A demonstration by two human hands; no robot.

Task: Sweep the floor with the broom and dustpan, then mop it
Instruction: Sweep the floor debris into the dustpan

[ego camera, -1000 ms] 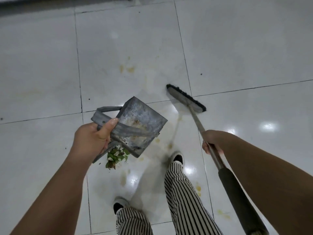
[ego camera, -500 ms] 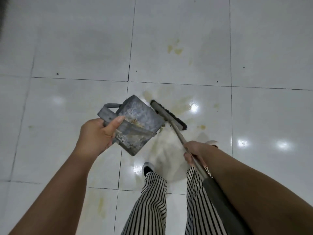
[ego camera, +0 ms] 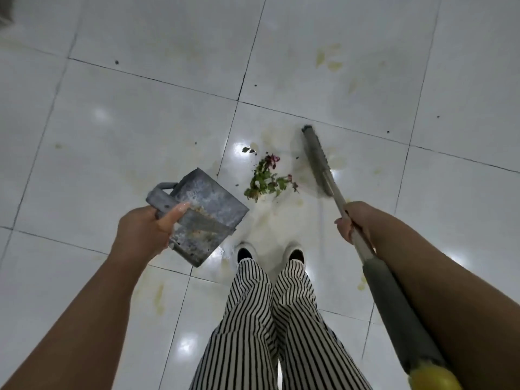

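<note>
1. The broom's bristles face away from the camera and blur into the glare, so whether they touch the floor cannot be told; its yellow handle end runs out of the frame at lower right.
2. The right hand is clenched around the broom's pale metal shaft, just above a grey sleeve-like grip (the fingers wrap under and are largely hidden by the forearm).
3. The left hand grasps the strap handle of a dull, scuffed metal dustpan, thumb laid along the strap; the boxy pan is held off the floor and tilted, crumbs stuck inside.
4. A small heap of green leaves and purplish scraps lies on the floor between pan and broom head, just beside the broom, apart from the pan.
5. Glossy white tiles with dark grout lines carry yellowish smears and scattered dark specks.
6. Black-and-white striped trousers and white shoes stand below the heap.
</note>
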